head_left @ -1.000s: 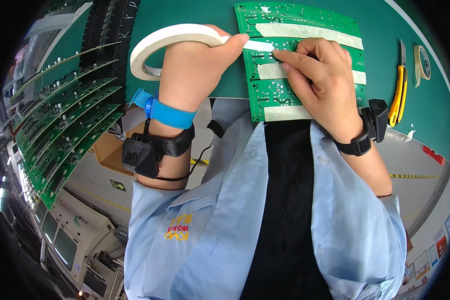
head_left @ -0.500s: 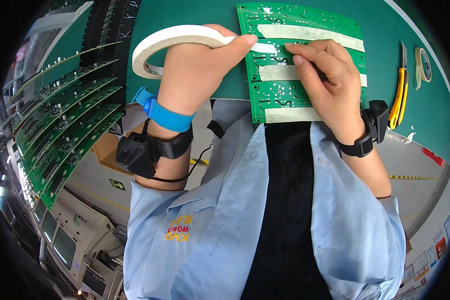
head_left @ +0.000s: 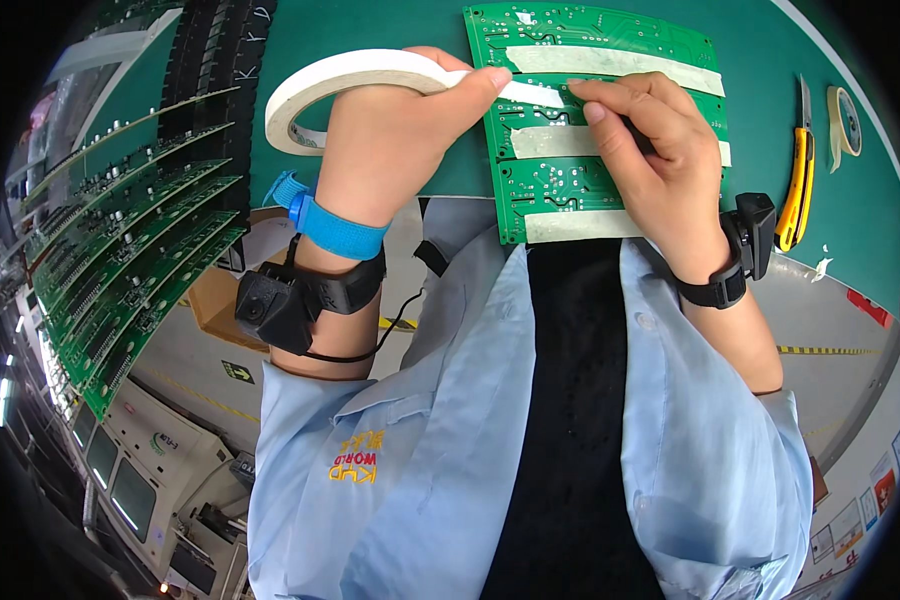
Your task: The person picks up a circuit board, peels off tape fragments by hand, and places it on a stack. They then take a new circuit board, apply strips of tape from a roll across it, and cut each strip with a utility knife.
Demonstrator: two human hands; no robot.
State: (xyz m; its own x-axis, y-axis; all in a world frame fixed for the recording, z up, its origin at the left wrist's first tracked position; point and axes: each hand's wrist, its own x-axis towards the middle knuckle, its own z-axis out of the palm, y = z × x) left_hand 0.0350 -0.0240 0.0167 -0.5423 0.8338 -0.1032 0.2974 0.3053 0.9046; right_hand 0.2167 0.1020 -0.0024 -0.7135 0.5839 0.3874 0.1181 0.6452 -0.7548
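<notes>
My left hand (head_left: 400, 135) is closed around a roll of white masking tape (head_left: 310, 88), its thumb pressing the drawn-off tape. From that thumb a short free tape end (head_left: 535, 93) reaches over a green circuit board panel (head_left: 570, 185). Several long strips of pale masking tape (head_left: 620, 67) lie across the panel, roughly parallel. Over its right part, my right hand (head_left: 660, 150) hovers or rests with loosely bent fingers. Its index fingertip is beside the tape end, with a small gap to the thumb and nothing visible between them. The inner fingers are partly hidden.
Right of the panel lie a yellow utility knife (head_left: 798, 190) with its blade out and a second tape roll (head_left: 845, 120) on the green mat. Populated circuit boards (head_left: 140, 250) stand in a black rack (head_left: 205, 75) at the left. A cardboard box (head_left: 220, 310) sits below table level.
The tape end now reaches slightly farther right, beside my right index fingertip. The panel has shifted a little to the left and away. Both hands keep nearly the same place.
</notes>
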